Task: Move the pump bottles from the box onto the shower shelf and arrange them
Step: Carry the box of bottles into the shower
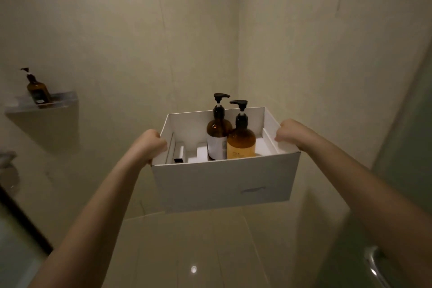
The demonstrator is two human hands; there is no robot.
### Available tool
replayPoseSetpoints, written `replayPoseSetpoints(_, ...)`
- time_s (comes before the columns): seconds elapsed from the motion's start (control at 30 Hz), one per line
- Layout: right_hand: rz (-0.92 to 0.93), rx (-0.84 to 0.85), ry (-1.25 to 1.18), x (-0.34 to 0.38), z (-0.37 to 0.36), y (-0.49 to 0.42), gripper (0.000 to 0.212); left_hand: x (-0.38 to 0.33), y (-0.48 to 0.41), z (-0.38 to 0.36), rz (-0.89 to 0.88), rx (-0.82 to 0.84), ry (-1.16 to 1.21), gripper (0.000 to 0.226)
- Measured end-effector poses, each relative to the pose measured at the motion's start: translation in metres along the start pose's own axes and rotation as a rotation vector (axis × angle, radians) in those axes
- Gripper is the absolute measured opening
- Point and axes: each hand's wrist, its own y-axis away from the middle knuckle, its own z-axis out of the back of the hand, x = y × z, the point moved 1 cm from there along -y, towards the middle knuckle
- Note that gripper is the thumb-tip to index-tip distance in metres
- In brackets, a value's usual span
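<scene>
I hold a white cardboard box [224, 182] out in front of me, in the air. My left hand [149, 145] grips its left rim and my right hand [292, 134] grips its right rim. Two amber pump bottles stand upright inside, side by side: a darker one with a white label [217, 133] and a lighter one [241, 140] in front to its right. A third amber pump bottle [37, 90] stands on the clear shower shelf [63, 99] on the left wall.
Beige tiled walls meet in a corner behind the box. A chrome shower control [8, 170] is on the left wall below the shelf. A glass door with a metal handle [374, 264] is at the lower right. A glossy floor lies below.
</scene>
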Motion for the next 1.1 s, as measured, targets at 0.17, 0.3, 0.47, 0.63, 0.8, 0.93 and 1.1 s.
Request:
replayPoseSetpoints(0.17, 0.000, -0.004, -0.006, 0.016, -0.003, -0.058, 0.033, -0.004, -0.063, -0.009, -0.015, 0.004, 0.020, 0.019)
replayPoseSetpoints(0.3, 0.015, -0.009, 0.013, 0.035, -0.005, -0.098, 0.030, -0.005, -0.107, -0.009, -0.009, 0.001, 0.025, 0.020)
replayPoseSetpoints(0.47, 0.048, -0.011, 0.012, 0.061, -0.011, -0.145, 0.031, -0.004, -0.152, -0.002, 0.018, -0.024, 0.034, 0.016)
replayPoseSetpoints(0.63, 0.072, 0.028, 0.053, 0.088, -0.023, -0.195, 0.033, 0.000, -0.192, 0.005, 0.055, -0.060, 0.024, 0.021)
replayPoseSetpoints(0.8, 0.143, 0.074, 0.088, 0.124, -0.037, -0.259, 0.037, 0.012, -0.235, 0.006, 0.120, -0.119, 0.053, 0.019)
replayPoseSetpoints(0.93, 0.231, 0.128, 0.077, 0.158, -0.045, -0.317, 0.036, 0.020, -0.269, 0.011, 0.185, -0.181, 0.069, 0.018)
replayPoseSetpoints(1.1, 0.346, 0.198, 0.095, 0.207, -0.058, -0.384, 0.034, 0.023, -0.315, 0.026, 0.264, -0.276, 0.045, 0.013)
